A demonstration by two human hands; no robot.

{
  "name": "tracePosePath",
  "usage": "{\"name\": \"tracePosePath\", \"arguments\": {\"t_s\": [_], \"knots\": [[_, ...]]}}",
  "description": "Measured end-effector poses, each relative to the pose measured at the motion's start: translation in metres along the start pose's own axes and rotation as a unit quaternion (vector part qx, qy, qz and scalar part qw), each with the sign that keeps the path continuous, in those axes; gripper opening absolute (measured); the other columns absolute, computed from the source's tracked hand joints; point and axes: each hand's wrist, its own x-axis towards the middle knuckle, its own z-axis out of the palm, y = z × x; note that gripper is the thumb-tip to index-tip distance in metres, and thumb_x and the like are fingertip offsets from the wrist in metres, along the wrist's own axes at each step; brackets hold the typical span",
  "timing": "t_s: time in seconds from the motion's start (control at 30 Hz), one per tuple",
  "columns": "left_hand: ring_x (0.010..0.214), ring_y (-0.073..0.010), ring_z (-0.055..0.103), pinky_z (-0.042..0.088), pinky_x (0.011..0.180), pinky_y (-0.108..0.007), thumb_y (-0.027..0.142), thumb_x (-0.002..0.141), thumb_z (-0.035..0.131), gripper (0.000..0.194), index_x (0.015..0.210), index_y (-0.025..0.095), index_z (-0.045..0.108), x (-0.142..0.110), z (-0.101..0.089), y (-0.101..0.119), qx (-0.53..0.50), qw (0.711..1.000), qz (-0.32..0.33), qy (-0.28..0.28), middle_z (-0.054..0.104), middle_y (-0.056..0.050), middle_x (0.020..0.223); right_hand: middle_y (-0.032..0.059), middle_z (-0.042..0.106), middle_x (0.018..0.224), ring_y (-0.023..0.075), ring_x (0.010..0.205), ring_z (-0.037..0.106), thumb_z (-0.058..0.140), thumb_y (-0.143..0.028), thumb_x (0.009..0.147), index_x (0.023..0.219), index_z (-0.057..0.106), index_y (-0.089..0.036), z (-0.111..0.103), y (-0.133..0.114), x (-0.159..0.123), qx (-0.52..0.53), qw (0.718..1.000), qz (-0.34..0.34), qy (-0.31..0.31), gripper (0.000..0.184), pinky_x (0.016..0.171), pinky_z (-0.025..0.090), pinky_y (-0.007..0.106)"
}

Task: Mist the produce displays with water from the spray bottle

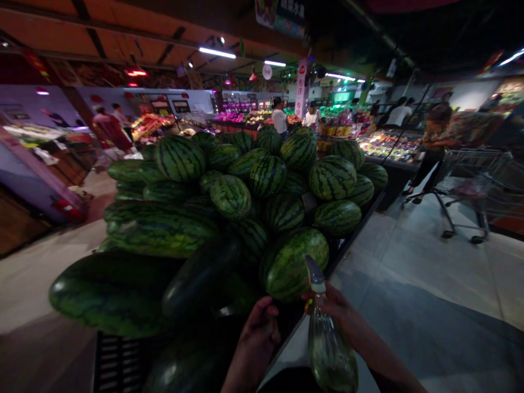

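Observation:
My right hand (332,310) is closed round the neck of a clear plastic spray bottle (329,349), whose nozzle points up at a striped watermelon (292,262). My left hand (257,334) hangs beside it with fingers curled in, close to the underside of that melon, and nothing shows in it. The melon sits at the near corner of a big heap of watermelons (229,185) on a dark display stand (360,224).
A tiled aisle (429,273) runs along the right of the stand. A person with a shopping trolley (470,185) stands there. Other shoppers and produce counters (385,143) fill the back. A slatted crate (117,363) lies at the lower left.

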Motion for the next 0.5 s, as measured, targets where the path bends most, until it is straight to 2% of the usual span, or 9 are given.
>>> {"name": "tracePosePath", "arguments": {"t_s": [0.13,0.23,0.33,0.43,0.5], "knots": [[0.067,-0.0041,0.053,0.044,0.063,-0.02,0.018,0.059,0.09,0.052,0.11,0.026,0.079,-0.003,0.043,0.033,-0.089,0.993,0.06,-0.043,0.069,0.002,0.094,0.0066,0.08,0.108,0.0255,0.091,0.07,0.088,-0.049,0.074,0.118,0.072,-0.026,0.003,-0.009,-0.008,-0.032,0.999,0.009,-0.01,0.052,0.078,0.052,0.038],[0.064,-0.004,0.046,0.042,0.062,-0.021,0.012,0.064,0.079,0.053,0.114,0.027,0.077,-0.002,0.058,0.045,-0.105,0.988,0.087,-0.077,0.069,0.002,0.099,0.0067,0.08,0.106,0.0259,0.087,0.071,0.091,-0.05,0.068,0.117,0.071,-0.026,0.009,-0.013,-0.012,-0.038,0.998,0.039,-0.023,0.058,0.075,0.052,0.039],[0.064,-0.0056,0.044,0.043,0.063,-0.024,0.012,0.067,0.071,0.052,0.117,0.027,0.075,-0.001,0.062,0.048,-0.099,0.986,0.105,-0.085,0.069,0.0,0.103,0.007,0.079,0.107,0.0259,0.09,0.07,0.09,-0.049,0.069,0.118,0.07,-0.026,0.011,-0.015,-0.013,-0.039,0.997,0.057,-0.031,0.057,0.076,0.052,0.039],[0.065,-0.0069,0.045,0.043,0.064,-0.025,0.014,0.069,0.069,0.052,0.12,0.026,0.071,0.004,0.057,0.047,-0.066,0.987,0.122,-0.078,0.068,-0.001,0.104,0.0074,0.078,0.108,0.0258,0.093,0.068,0.089,-0.048,0.071,0.118,0.07,-0.026,0.009,-0.012,-0.013,-0.044,0.997,0.055,-0.035,0.056,0.073,0.051,0.037],[0.067,-0.0081,0.049,0.045,0.066,-0.026,0.019,0.074,0.067,0.048,0.121,0.025,0.067,0.01,0.049,0.043,0.034,0.987,0.151,-0.043,0.067,-0.002,0.104,0.0068,0.078,0.105,0.0245,0.089,0.067,0.088,-0.049,0.071,0.116,0.07,-0.025,0.008,-0.008,-0.012,-0.044,0.997,0.047,-0.04,0.054,0.069,0.05,0.034]]}}
